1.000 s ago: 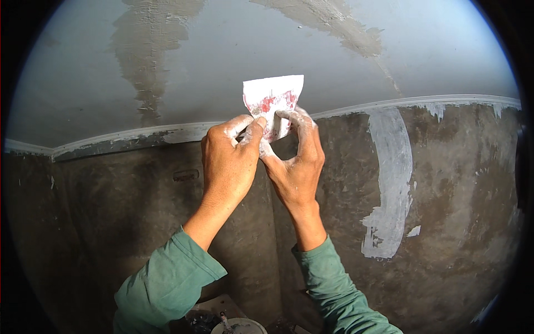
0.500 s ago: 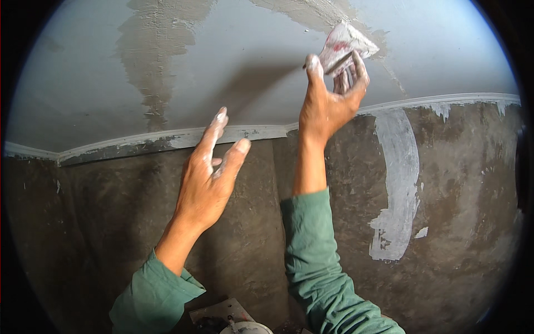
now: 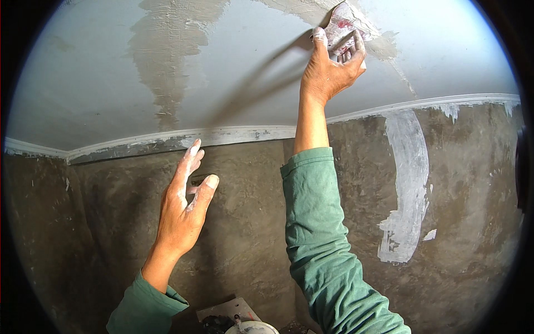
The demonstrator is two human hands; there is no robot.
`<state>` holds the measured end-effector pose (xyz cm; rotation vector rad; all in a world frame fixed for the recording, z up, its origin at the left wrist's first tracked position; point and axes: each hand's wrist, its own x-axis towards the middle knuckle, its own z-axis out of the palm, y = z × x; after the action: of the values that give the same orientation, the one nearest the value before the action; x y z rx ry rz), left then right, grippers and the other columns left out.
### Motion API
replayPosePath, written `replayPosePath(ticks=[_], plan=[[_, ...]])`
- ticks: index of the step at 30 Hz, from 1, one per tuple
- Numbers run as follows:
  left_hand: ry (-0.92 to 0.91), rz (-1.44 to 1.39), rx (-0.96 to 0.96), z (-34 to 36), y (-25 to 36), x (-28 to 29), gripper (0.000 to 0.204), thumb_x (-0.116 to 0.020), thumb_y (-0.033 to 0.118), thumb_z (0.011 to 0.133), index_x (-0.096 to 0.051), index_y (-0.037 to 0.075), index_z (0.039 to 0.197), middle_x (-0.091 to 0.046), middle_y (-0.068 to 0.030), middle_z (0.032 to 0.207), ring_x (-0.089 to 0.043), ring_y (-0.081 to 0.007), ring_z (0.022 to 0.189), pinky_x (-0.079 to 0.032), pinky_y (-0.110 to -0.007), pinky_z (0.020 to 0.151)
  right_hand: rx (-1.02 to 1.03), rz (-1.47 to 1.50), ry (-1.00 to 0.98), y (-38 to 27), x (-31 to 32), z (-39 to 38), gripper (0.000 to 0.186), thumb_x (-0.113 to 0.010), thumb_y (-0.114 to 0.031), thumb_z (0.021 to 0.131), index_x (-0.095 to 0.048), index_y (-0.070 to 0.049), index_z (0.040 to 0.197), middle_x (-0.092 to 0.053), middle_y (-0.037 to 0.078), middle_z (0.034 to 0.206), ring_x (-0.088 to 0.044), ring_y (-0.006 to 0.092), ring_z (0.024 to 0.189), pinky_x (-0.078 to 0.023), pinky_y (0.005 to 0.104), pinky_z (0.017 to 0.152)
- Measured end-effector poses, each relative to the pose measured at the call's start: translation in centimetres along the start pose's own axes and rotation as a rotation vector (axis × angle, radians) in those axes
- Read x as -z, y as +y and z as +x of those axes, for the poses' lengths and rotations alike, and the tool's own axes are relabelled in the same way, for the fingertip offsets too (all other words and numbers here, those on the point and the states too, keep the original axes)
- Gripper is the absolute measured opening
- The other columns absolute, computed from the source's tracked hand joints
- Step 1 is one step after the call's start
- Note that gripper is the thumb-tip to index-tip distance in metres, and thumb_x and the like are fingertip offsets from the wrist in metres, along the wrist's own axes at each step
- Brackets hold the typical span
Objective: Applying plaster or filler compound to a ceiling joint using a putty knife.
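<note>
My right hand (image 3: 334, 69) reaches up to the ceiling (image 3: 245, 61) and grips a flat, white-smeared sheet with red marks (image 3: 346, 25), thumb on one side and fingers on the other. The sheet looks creased; its exact kind is hard to tell. It lies against or very near a beige filler strip (image 3: 303, 8) on the ceiling. Lower and to the left, my left hand (image 3: 181, 209) is raised with nothing in it, thumb and fingers apart. White powder or paste coats its fingertips. Both arms wear green sleeves.
Another beige filler patch (image 3: 164, 55) marks the ceiling at left. White trim (image 3: 239, 134) runs where ceiling meets the brown wall (image 3: 245, 222). A white patch strip (image 3: 409, 167) runs down the wall at right. Below stand a round pale lid (image 3: 253, 328) and a board (image 3: 233, 309).
My right hand has moved up with the sheet, to the ceiling's filler strip. My left hand has dropped down and to the left. The view has shifted slightly.
</note>
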<state>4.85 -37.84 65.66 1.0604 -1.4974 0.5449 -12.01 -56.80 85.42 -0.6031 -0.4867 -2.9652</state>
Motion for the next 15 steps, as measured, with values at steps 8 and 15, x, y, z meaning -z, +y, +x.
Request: replayPosePath(ticks=[8, 15], plan=[[-0.008, 0.010, 0.019, -1.1, 0.4, 0.1, 0.067, -0.057, 0.041, 0.100, -0.037, 0.013, 0.157, -0.052, -0.0180, 0.148, -0.045, -0.0317, 0.140, -0.034, -0.048, 0.116, -0.057, -0.040, -0.046, -0.5, 0.8, -2.0, 0.069, -0.086, -0.017, 0.075, -0.056, -0.004, 0.135, -0.046, 0.017, 0.125, -0.050, 0.0306, 0.120, -0.041, 0.0461, 0.105], [-0.011, 0.015, 0.044, -2.2, -0.3, 0.6, 0.067, -0.057, 0.042, 0.100, -0.037, 0.013, 0.156, -0.053, -0.0178, 0.147, -0.047, -0.0323, 0.139, -0.035, -0.049, 0.115, -0.124, -0.105, -0.134, 1.7, 5.0, -4.1, 0.069, -0.087, -0.021, 0.076, -0.056, -0.005, 0.136, -0.050, 0.018, 0.123, -0.055, 0.0302, 0.115, -0.047, 0.0436, 0.100]])
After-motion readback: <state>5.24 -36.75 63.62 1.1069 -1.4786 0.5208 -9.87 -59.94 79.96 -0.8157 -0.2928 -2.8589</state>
